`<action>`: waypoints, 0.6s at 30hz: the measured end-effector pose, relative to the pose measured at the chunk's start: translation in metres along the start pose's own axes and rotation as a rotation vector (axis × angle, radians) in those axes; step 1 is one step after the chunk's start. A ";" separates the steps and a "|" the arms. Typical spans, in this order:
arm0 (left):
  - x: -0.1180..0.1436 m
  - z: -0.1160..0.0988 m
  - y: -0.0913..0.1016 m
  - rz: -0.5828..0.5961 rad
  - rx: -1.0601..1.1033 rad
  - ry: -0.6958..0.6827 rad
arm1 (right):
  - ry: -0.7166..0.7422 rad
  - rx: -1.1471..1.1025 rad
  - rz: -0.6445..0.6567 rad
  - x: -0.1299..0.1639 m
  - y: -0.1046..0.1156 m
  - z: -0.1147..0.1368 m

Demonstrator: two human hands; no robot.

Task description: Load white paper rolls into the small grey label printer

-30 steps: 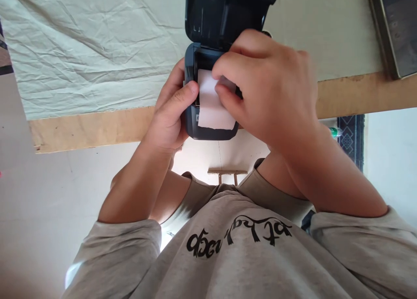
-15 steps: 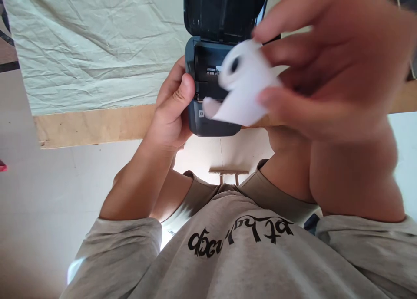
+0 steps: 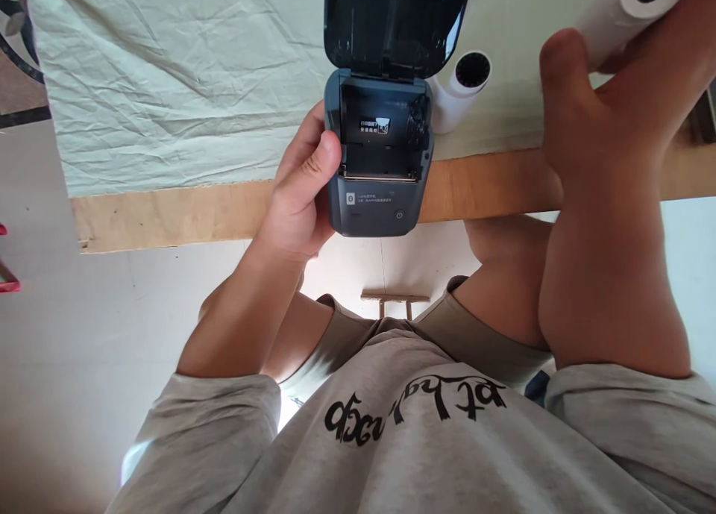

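Note:
My left hand (image 3: 302,186) is wrapped around the side of a dark blue-grey portable label printer (image 3: 376,208), its thumb on the left rim. The printer's glossy black lid (image 3: 391,29) stands raised, and the paper bay shows no roll inside. Just right of the printer, a white paper roll (image 3: 456,104) with a dark core rests on the cloth. At the upper right, my right hand (image 3: 626,96) is closed around another white paper roll (image 3: 615,22). Part of that hand is cut off by the frame edge.
A wrinkled pale green cloth (image 3: 184,81) covers the table, whose bare wooden edge (image 3: 168,219) runs in front of me. Below is a small wooden stool-like frame (image 3: 394,298). A red-edged object (image 3: 8,284) lies at the far left.
My right hand has moved from over the printer to the upper right, where it holds a roll. A roll now stands beside the printer. My left hand still holds the printer.

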State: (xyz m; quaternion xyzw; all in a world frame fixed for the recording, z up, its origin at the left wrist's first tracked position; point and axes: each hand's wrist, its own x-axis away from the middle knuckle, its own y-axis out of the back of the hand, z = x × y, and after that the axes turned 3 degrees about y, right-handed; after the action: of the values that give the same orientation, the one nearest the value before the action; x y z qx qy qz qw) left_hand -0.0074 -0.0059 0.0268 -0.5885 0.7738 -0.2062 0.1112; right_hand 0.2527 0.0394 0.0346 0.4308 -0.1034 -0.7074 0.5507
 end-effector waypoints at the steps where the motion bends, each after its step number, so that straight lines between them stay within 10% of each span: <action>1: 0.000 -0.001 -0.001 -0.016 -0.002 0.015 | 0.038 0.076 -0.006 -0.002 0.001 -0.002; 6: 0.002 -0.004 -0.005 -0.096 0.012 0.059 | -0.134 0.252 0.148 -0.003 0.001 -0.006; 12: 0.002 -0.004 0.001 0.042 -0.017 0.008 | 0.353 -0.026 -0.116 0.015 0.000 0.012; 18: 0.002 -0.005 0.000 -0.029 -0.056 0.091 | 0.204 0.054 0.094 0.019 -0.022 0.044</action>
State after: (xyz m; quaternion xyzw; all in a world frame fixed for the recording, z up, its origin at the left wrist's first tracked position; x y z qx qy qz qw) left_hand -0.0101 -0.0067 0.0316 -0.5926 0.7750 -0.2123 0.0563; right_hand 0.2053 0.0160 0.0386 0.5097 -0.0858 -0.6305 0.5791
